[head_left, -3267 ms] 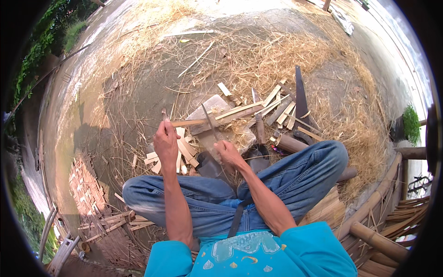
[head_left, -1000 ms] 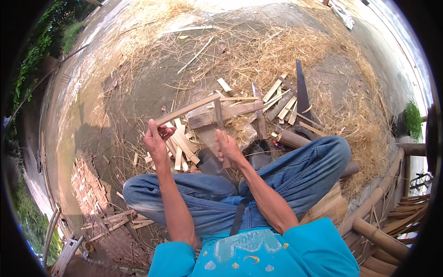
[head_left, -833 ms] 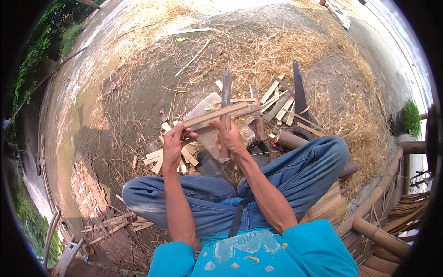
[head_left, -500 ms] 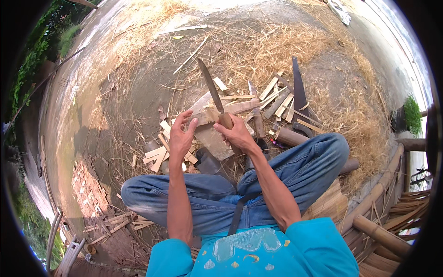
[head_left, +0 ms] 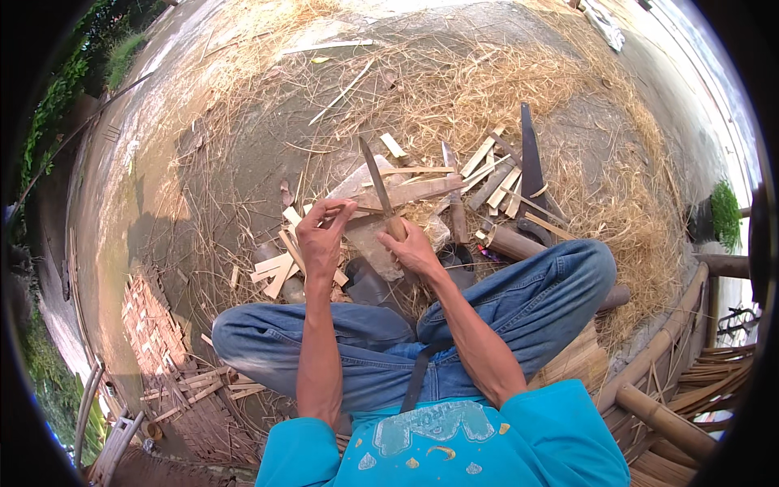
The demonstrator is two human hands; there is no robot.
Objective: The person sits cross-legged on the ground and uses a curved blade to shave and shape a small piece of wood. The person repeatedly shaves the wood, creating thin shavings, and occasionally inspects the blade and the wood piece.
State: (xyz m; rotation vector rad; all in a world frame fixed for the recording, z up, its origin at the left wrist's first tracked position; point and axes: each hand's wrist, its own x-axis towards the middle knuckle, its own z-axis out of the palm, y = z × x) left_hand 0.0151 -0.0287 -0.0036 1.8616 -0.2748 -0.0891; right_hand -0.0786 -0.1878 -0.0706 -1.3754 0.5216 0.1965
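My right hand (head_left: 415, 250) is wrapped round the wooden handle of a large knife (head_left: 376, 172), its dark blade pointing up and away from me. My left hand (head_left: 323, 235) is closed, thumb and fingers pinched together just left of the knife; whatever is between the fingertips is too small to make out. Beneath and beyond the hands, a pale block (head_left: 375, 247) lies between my feet. Across its far side rests a flat wooden piece (head_left: 426, 190), partly behind the knife.
Split wood strips (head_left: 280, 272) are piled left of the block. More strips (head_left: 505, 185), a second knife (head_left: 457, 215) and a handsaw (head_left: 531, 154) lie to the right. Straw (head_left: 487, 81) covers much of the ground beyond. A woven mat (head_left: 152, 321) is at the left, bamboo poles (head_left: 661, 418) at the right.
My left hand has gone from spread fingers to a pinch. The knife in my right hand has dipped, its blade now looking shorter and its tip lower.
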